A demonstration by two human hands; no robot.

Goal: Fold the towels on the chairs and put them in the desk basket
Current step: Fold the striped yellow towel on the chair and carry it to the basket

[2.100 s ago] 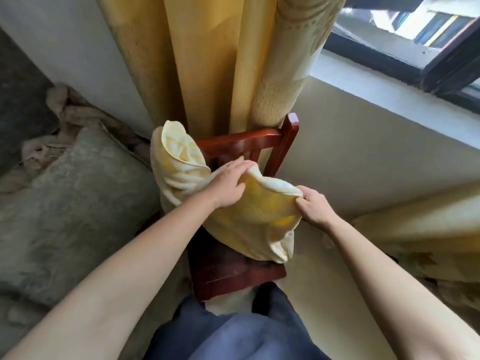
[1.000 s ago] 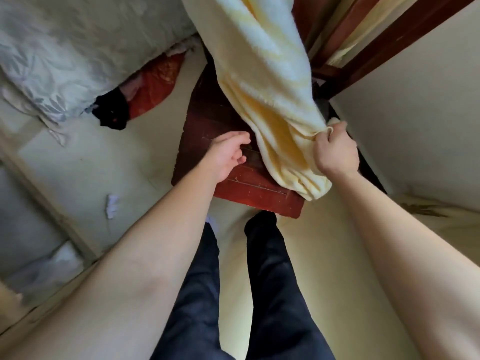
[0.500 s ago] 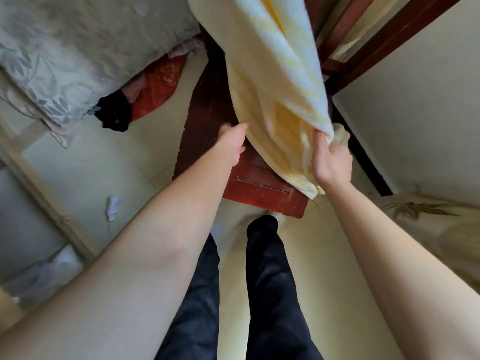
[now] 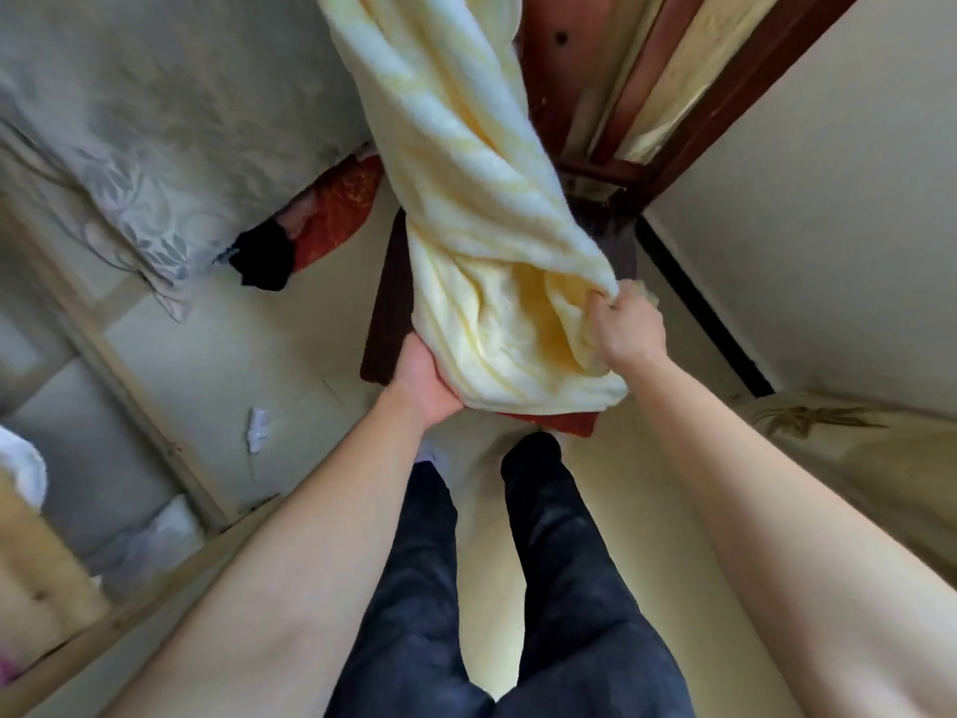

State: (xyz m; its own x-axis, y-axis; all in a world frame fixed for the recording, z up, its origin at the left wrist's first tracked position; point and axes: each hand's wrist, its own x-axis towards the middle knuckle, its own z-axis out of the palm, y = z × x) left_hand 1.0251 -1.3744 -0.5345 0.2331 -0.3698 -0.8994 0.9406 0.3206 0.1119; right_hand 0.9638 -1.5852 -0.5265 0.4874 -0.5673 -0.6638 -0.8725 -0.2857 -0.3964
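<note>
A pale yellow towel [image 4: 481, 241] was seen hanging down from the top of the frame over the seat of a red-brown chair [image 4: 386, 308], with its lower end bunched just above the seat's front edge. One gathered corner was gripped by the right hand [image 4: 627, 331], whose fingers [image 4: 603, 304] were curled tight round the cloth. The left hand [image 4: 422, 380] was placed palm-up beneath the towel's bottom fold. Its fingers were hidden by the cloth, so their state could not be told. Dark trouser legs [image 4: 569, 562] were seen below.

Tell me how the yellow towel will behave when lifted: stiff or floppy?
Probably floppy: the towel hangs twisted and sags in folds. Likely light: the right hand holds its edge by a pinch. Its fluffy pile should grip well.
</note>
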